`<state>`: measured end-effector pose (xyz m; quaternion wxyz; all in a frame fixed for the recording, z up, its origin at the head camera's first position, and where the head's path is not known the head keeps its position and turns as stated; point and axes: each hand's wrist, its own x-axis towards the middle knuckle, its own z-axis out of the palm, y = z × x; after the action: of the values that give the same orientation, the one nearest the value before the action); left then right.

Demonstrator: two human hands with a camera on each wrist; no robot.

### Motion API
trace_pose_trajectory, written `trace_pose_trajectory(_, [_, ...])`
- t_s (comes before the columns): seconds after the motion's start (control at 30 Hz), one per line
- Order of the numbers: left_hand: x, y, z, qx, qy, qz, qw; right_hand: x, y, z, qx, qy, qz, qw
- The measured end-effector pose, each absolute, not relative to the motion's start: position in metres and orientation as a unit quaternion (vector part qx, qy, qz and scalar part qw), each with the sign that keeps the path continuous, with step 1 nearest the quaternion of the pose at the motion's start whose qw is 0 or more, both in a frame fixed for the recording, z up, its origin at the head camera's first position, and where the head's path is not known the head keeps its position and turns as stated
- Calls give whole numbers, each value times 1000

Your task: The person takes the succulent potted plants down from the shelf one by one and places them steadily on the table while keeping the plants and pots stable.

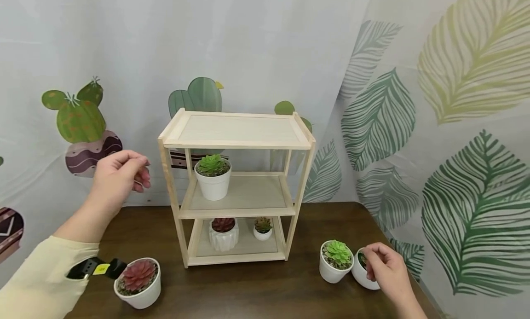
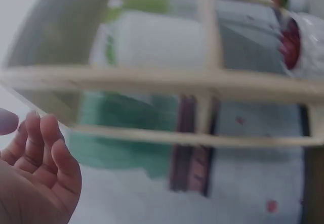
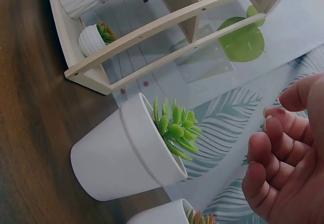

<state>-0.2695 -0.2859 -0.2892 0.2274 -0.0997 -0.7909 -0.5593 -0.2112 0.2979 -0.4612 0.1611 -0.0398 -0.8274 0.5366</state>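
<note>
My left hand point(image 1: 118, 178) hangs in the air left of a wooden three-tier shelf point(image 1: 236, 146), fingers loosely bent and holding nothing. My right hand point(image 1: 388, 269) is over a round white pot point(image 1: 364, 280) at the right and partly hides it; in the right wrist view its loosely curled fingers point(image 3: 260, 153) hold nothing. Beside that pot stands a white pot with a bright green succulent point(image 1: 337, 254). On the middle shelf, at the left, sits another green succulent in a white pot point(image 1: 214, 183). The bottom shelf bears a dark red succulent in a ribbed pot point(image 1: 223, 238) and a small potted succulent point(image 1: 262, 229).
A red succulent in a white pot point(image 1: 141, 287) stands at the table's front left, close below my left forearm with its black wristband point(image 1: 97, 267). The dark wooden table point(image 1: 248, 291) meets a curtain printed with cacti and leaves point(image 1: 265, 47) behind.
</note>
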Motion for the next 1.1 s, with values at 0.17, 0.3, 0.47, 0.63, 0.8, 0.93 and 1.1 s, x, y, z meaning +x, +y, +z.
trace_pose_trajectory(0.17, [-242, -260, -264, -146, -793, -559, 194, -209, 300, -462, -39, -825, 541, 159])
trace_pose_trajectory(0.3, [-229, -228, -260, -167, -825, -518, 150, -206, 299, -461, -38, -826, 540, 156])
trace_pose_trajectory(0.47, [-237, -198, -268, -160, -846, -496, 116, -203, 295, -460, -32, -827, 540, 151])
trace_pose_trajectory(0.63, [-257, -183, -282, -130, -848, -502, 110, -201, 291, -461, -24, -822, 548, 154])
trace_pose_trajectory(0.8, [-278, -173, -300, -101, -847, -497, 158, -201, 286, -463, -12, -821, 547, 165])
trace_pose_trajectory(0.93, [-287, -170, -310, -71, -837, -514, 175, -199, 281, -463, -2, -816, 554, 165])
trace_pose_trajectory(1.1, [-292, -171, -314, -17, -835, -531, 146, -200, 277, -465, -11, -812, 563, 154])
